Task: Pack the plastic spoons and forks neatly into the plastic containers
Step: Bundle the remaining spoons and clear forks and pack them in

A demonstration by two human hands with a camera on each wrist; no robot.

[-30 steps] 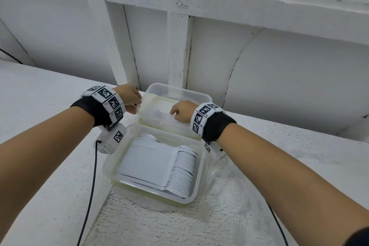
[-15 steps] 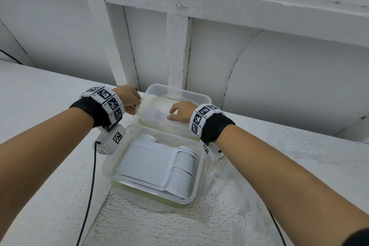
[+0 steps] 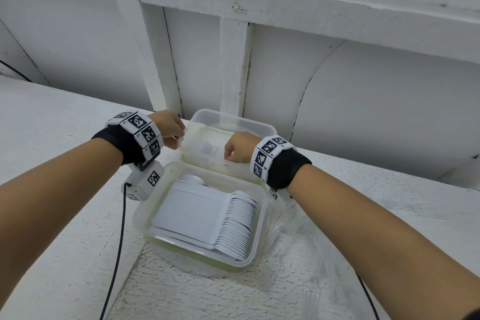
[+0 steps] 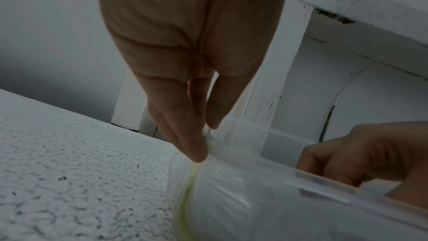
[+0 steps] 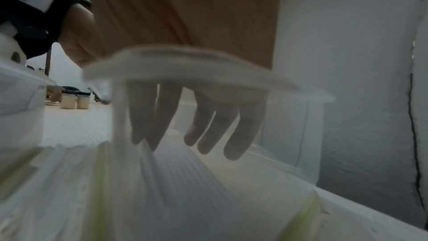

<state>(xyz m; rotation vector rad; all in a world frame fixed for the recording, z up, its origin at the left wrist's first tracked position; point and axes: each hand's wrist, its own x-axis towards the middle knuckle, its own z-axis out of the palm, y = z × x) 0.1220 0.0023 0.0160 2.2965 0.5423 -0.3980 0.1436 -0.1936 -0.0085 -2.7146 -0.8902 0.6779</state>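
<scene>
Near clear container (image 3: 200, 254) is sitting open on the white ledge (image 3: 52, 176), approx. full – a neat stack of white plastic spoons (image 3: 228, 226) lying flat, long axis running left-right, bowls pointing right. Behind it, touching, a second container (image 3: 231, 122). Its lid (image 3: 207, 148) is tilting slightly lower than 1 s ago – closing is likely starting. Left hand (image 3: 170, 128) is pinching the lid's left edge; right hand (image 3: 237, 148) is gripping its front rim.

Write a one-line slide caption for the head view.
Both hands, left hand and right hand, hold a clear lid over the far container; the near container holds stacked white cutlery.
</scene>
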